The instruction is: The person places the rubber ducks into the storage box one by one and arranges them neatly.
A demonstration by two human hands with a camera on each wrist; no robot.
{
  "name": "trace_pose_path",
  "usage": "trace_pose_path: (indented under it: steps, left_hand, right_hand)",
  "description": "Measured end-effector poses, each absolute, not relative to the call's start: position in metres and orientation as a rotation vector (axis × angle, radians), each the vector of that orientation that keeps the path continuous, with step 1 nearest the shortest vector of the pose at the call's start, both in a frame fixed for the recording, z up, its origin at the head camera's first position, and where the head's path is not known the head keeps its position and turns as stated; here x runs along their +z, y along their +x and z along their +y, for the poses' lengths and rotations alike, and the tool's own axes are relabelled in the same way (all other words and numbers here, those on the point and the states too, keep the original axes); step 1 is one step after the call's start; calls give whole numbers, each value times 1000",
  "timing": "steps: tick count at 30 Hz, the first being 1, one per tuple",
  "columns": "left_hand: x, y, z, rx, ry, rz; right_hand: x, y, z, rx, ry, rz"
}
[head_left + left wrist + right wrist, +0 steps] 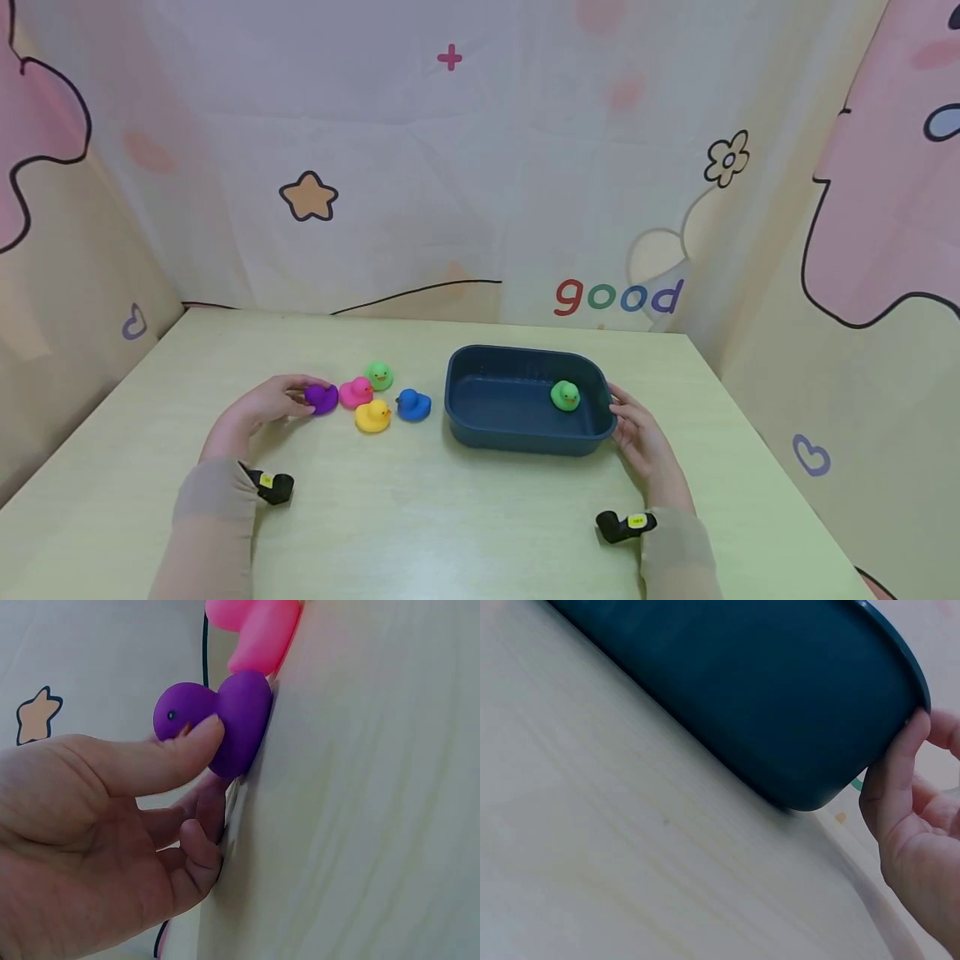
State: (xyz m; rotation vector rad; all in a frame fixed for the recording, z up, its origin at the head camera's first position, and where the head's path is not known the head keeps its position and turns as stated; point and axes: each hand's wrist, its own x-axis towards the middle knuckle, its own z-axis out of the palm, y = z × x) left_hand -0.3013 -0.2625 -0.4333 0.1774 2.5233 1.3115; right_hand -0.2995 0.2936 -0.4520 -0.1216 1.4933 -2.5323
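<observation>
My left hand (272, 400) pinches a purple rubber duck (322, 399) between thumb and fingers at the left of a small group of ducks. In the left wrist view the purple duck (244, 724) sits against the tabletop, thumb on its near side. Beside it are a pink duck (356, 392), a green duck (379, 376), a yellow duck (372, 417) and a blue duck (414, 405). My right hand (642, 437) touches the outer right end of a dark blue basin (495, 437), fingertips just under the rim. Inside the basin lies another green duck (566, 396).
The pale wooden table (420, 517) carries everything. A printed cloth backdrop (420, 167) closes off the back and both sides. Each wrist bears a small black camera, the left camera (274, 487) and the right camera (626, 526).
</observation>
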Motion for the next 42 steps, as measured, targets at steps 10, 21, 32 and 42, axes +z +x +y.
trace_pose_path:
  steps: [10,21,32,42]
  left_hand:
    - [-433,-301,-262,1340,42,2538]
    - [-430,-302,-259,1444,-91,2550]
    - [-434,-303,-255,1554,-118,2576]
    - [-436,-306,-254,1656,-159,2511]
  right_hand:
    - [-452,-300,293,-2522,-77,1498]
    - [-452,-299,293,-2540,-103,1477]
    - [-453,-299,294,-2559,-180,1453]
    - [-453,-299,294,-2565,-166,1453]
